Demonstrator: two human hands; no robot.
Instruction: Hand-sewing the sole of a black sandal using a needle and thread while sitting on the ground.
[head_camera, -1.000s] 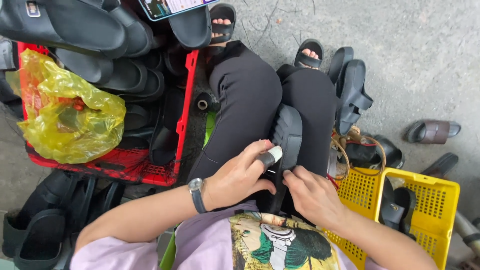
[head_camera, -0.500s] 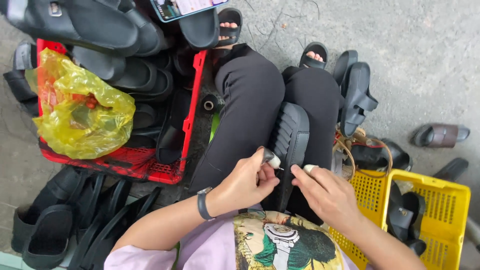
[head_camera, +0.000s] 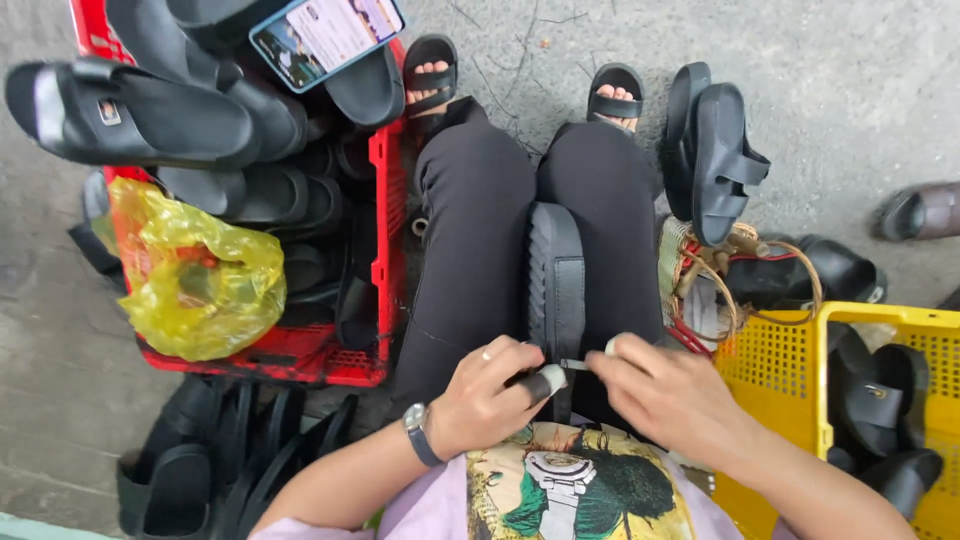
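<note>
Head view: sandal (head_camera: 557, 285) now stands on edge btwn the knees, sole facing left; a sec ago it lay flatter on lap. Left hand (head_camera: 490, 395) & right hand (head_camera: 665, 395) pinch a thin tool (head_camera: 574, 365) at its heel. Work on heel edge likely under way.

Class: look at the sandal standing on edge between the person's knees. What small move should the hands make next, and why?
Probably draw the right hand away from the left hand: a small thin piece spans between them at the black sandal, and the left steadies its near end.
</note>
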